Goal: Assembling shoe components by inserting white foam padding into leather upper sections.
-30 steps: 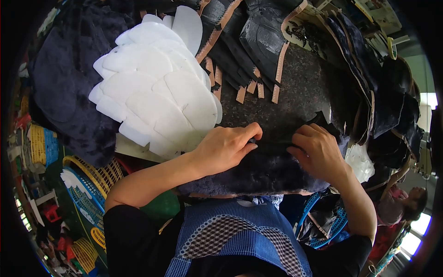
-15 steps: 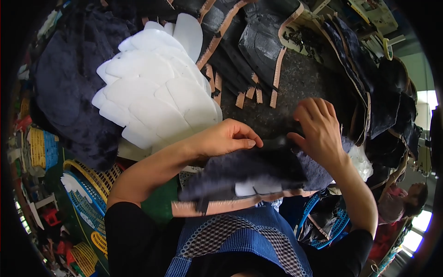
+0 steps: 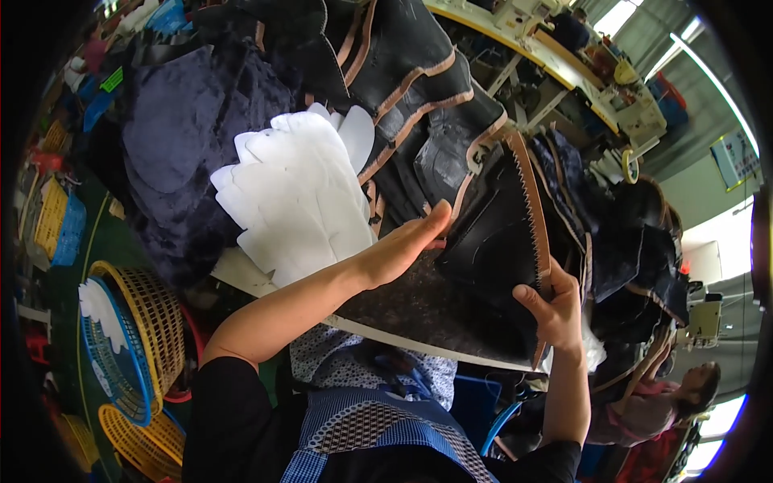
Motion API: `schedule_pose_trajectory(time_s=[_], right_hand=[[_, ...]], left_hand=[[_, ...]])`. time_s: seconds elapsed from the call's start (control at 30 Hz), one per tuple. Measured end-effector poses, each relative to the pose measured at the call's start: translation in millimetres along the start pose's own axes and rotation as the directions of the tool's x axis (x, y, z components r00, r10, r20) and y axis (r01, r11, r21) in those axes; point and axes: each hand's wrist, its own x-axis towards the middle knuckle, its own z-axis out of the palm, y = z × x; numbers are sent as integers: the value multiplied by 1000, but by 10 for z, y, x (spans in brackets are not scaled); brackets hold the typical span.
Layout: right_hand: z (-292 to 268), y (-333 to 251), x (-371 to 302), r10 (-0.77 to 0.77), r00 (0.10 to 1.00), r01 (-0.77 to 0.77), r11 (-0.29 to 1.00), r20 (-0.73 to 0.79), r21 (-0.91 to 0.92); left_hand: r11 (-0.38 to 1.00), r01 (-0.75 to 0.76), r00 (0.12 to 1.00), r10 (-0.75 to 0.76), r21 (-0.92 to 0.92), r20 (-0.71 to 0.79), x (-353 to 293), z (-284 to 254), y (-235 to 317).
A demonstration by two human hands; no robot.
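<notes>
- Leaning in over the desk (image 3: 403, 319), the person in the blue checked apron (image 3: 378, 439) has both forearms stretched out across it.
- The right hand (image 3: 554, 310) has its grip closed on the black piece (image 3: 493, 245) — thumb flat on the face, fingers round at the outer edge.
- That edge carries a tan strip (image 3: 535, 208), toothed along its inner side, which runs in a long curve from the far end down to the near rim of the desk.
- The black piece lies over the right part of the desk, its body reaching left from the tan strip toward the left hand (image 3: 407, 241).
- The left hand is held out almost flat, fingers straight and grip relaxed, with nothing seen in it; I cannot tell from here whether it touches the corner of the black piece just beside it.
- Left of the hands sits a fanned stack of white cutouts (image 3: 294, 197), and past it a heap of dark plush (image 3: 169, 137).
- Beyond the hands lie more black parts (image 3: 415, 48) with tan edges, overlapping one another.
- Dark pieces (image 3: 624, 262) hang in a bunch to the right.
- Down on the left stand a yellow basket (image 3: 157, 322) and a blue basket (image 3: 105, 354) — touching, both tilted.
- A co-worker (image 3: 644, 410) is at the far right.
</notes>
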Motion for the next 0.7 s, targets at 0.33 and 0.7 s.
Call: schedule_pose_trajectory(time_s=[0.33, 0.7], right_hand=[[125, 32, 5, -91, 995, 91, 996, -43, -1], [224, 137, -59, -128, 991, 129, 990, 31, -55]], left_hand=[[986, -160, 973, 151, 36, 176, 194, 94, 210], [998, 38, 976, -46, 42, 214, 366, -8, 140]])
